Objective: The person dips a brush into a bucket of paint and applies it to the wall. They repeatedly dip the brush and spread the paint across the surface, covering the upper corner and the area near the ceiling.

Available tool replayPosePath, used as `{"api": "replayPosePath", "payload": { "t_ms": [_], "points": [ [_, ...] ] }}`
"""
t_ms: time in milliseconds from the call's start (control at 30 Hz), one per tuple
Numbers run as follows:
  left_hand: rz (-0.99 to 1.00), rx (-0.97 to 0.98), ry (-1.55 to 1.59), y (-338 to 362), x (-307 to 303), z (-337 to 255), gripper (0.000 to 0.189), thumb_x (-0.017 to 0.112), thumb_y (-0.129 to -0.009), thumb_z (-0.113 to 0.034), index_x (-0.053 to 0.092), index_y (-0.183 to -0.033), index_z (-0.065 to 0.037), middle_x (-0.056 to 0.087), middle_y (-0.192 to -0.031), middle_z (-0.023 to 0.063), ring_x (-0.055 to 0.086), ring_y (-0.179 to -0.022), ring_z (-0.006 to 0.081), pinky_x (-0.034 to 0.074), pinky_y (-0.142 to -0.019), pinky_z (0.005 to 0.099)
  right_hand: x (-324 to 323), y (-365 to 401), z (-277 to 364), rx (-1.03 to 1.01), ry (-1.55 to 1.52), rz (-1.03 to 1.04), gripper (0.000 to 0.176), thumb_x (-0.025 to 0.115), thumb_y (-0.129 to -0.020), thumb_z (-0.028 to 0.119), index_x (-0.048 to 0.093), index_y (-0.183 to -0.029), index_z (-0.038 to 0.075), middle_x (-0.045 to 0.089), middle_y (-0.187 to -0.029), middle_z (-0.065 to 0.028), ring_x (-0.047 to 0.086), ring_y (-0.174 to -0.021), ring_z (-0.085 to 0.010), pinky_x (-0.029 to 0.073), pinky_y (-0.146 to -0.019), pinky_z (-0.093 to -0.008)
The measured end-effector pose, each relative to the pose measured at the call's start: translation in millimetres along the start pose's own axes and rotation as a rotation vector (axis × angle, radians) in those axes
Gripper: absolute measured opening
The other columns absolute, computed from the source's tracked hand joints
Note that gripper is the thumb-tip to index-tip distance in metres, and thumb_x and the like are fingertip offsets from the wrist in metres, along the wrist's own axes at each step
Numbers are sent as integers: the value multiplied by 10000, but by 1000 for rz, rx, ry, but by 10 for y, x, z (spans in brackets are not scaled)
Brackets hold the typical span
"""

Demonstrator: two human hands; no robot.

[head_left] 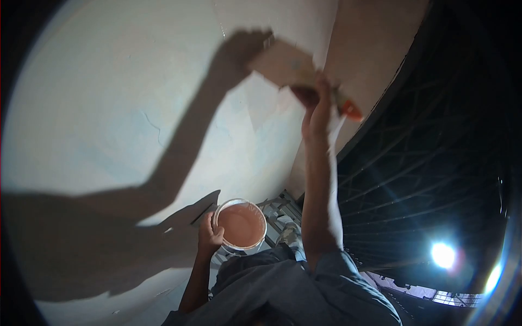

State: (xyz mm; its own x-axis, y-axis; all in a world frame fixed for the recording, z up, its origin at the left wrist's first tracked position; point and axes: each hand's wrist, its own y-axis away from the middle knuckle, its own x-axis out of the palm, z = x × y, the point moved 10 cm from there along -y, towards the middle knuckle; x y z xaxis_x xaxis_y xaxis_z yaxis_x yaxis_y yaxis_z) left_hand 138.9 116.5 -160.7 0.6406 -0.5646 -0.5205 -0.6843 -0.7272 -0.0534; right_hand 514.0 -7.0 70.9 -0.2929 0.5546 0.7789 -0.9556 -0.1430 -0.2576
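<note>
My right hand point(317, 111) is raised against the pale wall point(109, 108) and grips a wide paintbrush point(285, 65). Its orange handle end point(350, 111) sticks out to the right, and its broad bristle head lies flat on the wall. My left hand point(209, 234) is lower down and holds the rim of a white bucket point(218, 209) filled with pinkish-orange paint point(242, 225). The bucket is close to my chest, just in front of my grey shirt point(293, 288).
Dark shadows of my arm and the brush fall across the wall on the left. A beige wall strip point(370, 49) meets it at a corner. A dark metal grille point(435, 163) fills the right side, with a bright lamp point(443, 254) low down. Metal framing point(280, 206) is visible below the bucket.
</note>
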Motion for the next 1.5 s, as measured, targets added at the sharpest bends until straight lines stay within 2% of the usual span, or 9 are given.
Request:
{"api": "replayPosePath", "payload": {
  "t_ms": [167, 467, 567, 733, 867, 1167, 1333, 1367, 1500],
  "points": [
    [0, -97, 36, 31, -15, -59, 418, 544, -722, -16, 515, -1138, 15, 627, -928, 162, 629, -812, 236, 491, -750, 351, 543, -48, 243, -41, -66, 218, 322, 654, -870, 185, 513, -1090, -2, 620, -984, -151, 677, -813, -245, 602, -778, -394],
    [-52, -186, -45, 98, -12, 195, 461, 555, -718, -50, 532, -1173, 23, 645, -993, 226, 662, -897, 304, 508, -799, 383, -2264, 1391, -1678, 365, 246, -229, 199, 615, -907, 121, 549, -1053, 3, 603, -1026, -128, 658, -872, -227, 596, -775, -387],
    [-10, -280, 11, 67, 5, 270, 466, 549, -716, -54, 533, -1175, 26, 645, -1023, 240, 663, -933, 318, 510, -824, 390, -2376, 1579, -1783, 440, 281, -276, 204, 609, -907, 120, 544, -1065, 8, 603, -1024, -135, 665, -857, -241, 588, -790, -395],
    [34, -460, -5, 127, -5, 146, 465, 554, -724, -60, 521, -1181, 16, 645, -975, 222, 664, -880, 320, 514, -772, 400, -1557, 1232, -1487, 373, 343, -158, 208, 599, -919, 137, 542, -1073, 11, 599, -1024, -151, 672, -849, -248, 591, -780, -389],
    [-41, -36, -43, 110, -37, 62, 446, 565, -712, -41, 520, -1153, 9, 625, -937, 188, 643, -870, 313, 504, -775, 387, -191, 668, -395, 80, 198, -43, 303, 641, -894, 153, 488, -1134, 48, 580, -1060, -108, 665, -778, -198, 610, -703, -351],
    [-66, -89, -49, 125, -68, 49, 447, 598, -695, -50, 537, -1134, 3, 619, -992, 196, 632, -898, 334, 493, -797, 388, 1277, 187, 597, -114, -207, 242, 264, 637, -884, 170, 512, -1047, 4, 598, -1019, -153, 683, -841, -271, 601, -809, -409],
    [-81, -85, -24, 163, -30, 206, 438, 595, -696, -53, 536, -1127, -1, 617, -974, 200, 626, -889, 352, 491, -793, 396, 189, 481, -475, 110, -66, 51, 203, 601, -936, 209, 541, -1033, 42, 602, -1006, -95, 646, -824, -179, 578, -766, -352],
    [-88, -30, -29, 141, -28, 189, 438, 596, -698, -54, 535, -1128, 0, 616, -969, 204, 624, -892, 364, 490, -794, 401, -175, 664, -665, 174, -64, -33, 412, 648, -896, 178, 457, -1224, 14, 588, -1089, -139, 623, -943, -226, 591, -777, -378],
    [-47, -49, -89, 130, -15, 213, 437, 616, -697, -77, 533, -1119, -2, 611, -965, 229, 614, -918, 398, 487, -792, 428, -1371, 1233, -1131, 315, 144, -209, 314, 649, -885, 136, 481, -1133, 39, 590, -1055, -139, 663, -823, -240, 603, -747, -398]
  ]
}}
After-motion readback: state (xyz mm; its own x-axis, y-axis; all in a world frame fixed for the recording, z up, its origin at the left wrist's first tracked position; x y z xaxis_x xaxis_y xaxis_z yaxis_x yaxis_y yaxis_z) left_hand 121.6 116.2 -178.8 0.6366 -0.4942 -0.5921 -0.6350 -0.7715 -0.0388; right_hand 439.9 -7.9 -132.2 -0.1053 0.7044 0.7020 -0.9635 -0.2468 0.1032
